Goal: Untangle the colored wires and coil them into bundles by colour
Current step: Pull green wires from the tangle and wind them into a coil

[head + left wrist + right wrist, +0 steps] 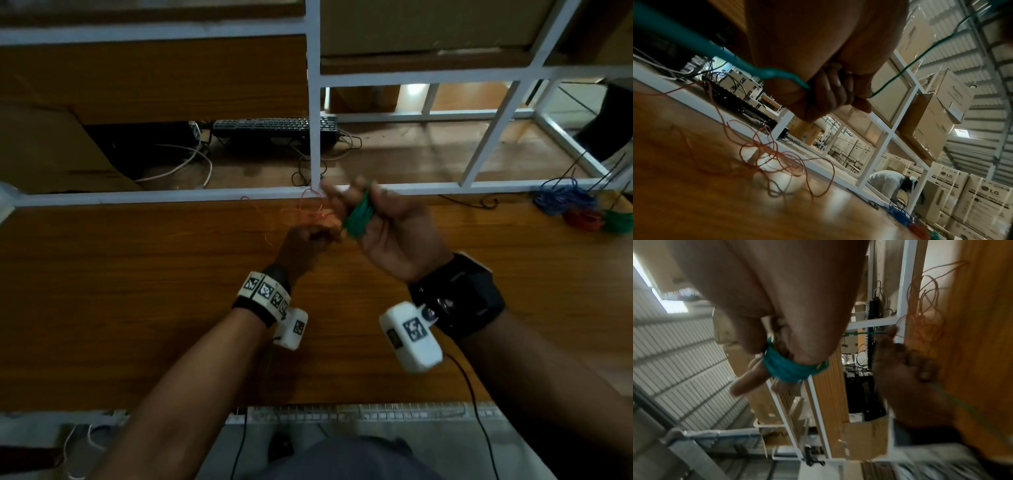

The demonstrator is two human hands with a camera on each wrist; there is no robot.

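My right hand (363, 205) is raised over the wooden table (137, 291) and holds a green wire coil (356, 216). In the right wrist view the green coil (789, 368) is wound round two fingers with the thumb against it. My left hand (318, 236) is curled just left of it and pinches the free green strand (920, 55), which runs taut to the coil. A loose orange wire (308, 212) lies tangled on the table beyond my left hand; the orange wire (777, 154) touches neither hand.
Blue (565, 198), red (582, 219) and green (620, 221) wire bundles lie at the table's far right corner. A white metal frame (313, 137) rises along the table's back edge, with a black keyboard (274, 125) and cables behind it. A person in white (890, 180) bends over farther back.
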